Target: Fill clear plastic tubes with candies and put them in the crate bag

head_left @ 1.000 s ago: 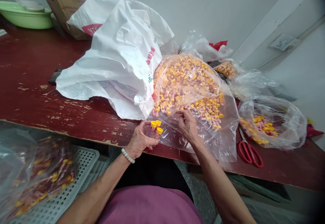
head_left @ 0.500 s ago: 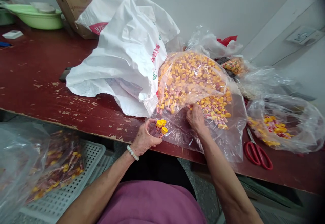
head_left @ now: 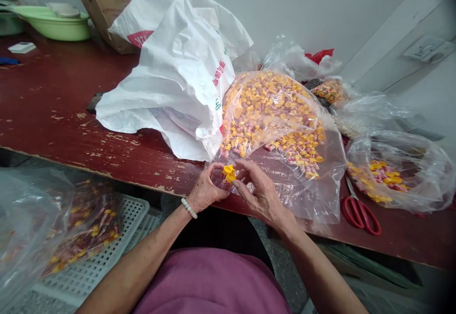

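My left hand point(head_left: 207, 189), with a beaded bracelet at the wrist, is curled around a few small yellow-capped tubes point(head_left: 228, 173) with red and white bodies. Clear plastic shows around them inside the grip. From the other side, my right hand point(head_left: 259, 191) brings its thumb and fingertips to the yellow caps, closed about one of them; its fingers partly hide the tubes. Beyond both hands, a large clear plastic bag point(head_left: 329, 190) lies on the table with many more such tubes point(head_left: 274, 100) heaped in it.
A white sack point(head_left: 171, 71) stands left of the heap. Red-handled scissors point(head_left: 360, 215) and another clear bag point(head_left: 427, 181) lie right on the red table point(head_left: 64, 95). A green basin point(head_left: 53, 26) and cardboard box point(head_left: 107, 5) stand back left. Below sits a white crate point(head_left: 131, 214).
My right hand has come away from the heaped tubes and moved left and nearer, meeting the tubes in my left hand. The left hand has stayed almost in place.
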A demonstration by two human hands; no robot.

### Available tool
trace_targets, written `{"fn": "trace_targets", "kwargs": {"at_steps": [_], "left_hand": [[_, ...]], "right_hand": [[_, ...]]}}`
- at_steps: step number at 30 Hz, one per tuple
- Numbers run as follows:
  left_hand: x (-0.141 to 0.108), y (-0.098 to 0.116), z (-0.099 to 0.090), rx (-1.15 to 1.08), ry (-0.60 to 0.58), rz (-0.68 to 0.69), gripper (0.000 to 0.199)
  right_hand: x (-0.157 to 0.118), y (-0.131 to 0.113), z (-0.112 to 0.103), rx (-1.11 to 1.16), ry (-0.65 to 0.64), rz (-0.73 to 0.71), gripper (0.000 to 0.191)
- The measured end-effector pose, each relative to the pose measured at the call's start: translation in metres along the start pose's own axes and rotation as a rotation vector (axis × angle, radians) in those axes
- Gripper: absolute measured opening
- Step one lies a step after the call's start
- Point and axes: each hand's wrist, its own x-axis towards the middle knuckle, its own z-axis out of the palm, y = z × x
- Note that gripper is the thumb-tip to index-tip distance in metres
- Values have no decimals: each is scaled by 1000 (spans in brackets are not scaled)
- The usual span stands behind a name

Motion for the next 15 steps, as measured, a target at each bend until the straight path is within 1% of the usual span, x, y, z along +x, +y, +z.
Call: {"fn": "trace_targets", "kwargs": {"at_steps": [1,3,6,8,10,11,13,15], "left_hand": [[0,-2,0,15,5,9,57],[1,-5,-1,46,11,29,59],[3,-6,-1,31,-23,30,58],[3,-4,-1,12,-19,42,56],[2,-2,-2,3,-3,47,54],[2,-1,-2,-1,2,40,54],[1,-1,-2,-26,1,-1,56],[-1,0,-1,-81,4,-74,60]], "right_hand": [[0,2,-1,-5,29,4,33],[-1,6,-2,-35,55,-34,28],[-6,8,4,-173,9,-118,37],[-10,6,11,-283,-33,-123,42],[-13,3,18,-328,-35,-101,43],[-15,2,20,-307,-28,-94,44],[-16,5,20,-187,-11,-86,42],[-15,18,14,-61,60,-34,38]]}}
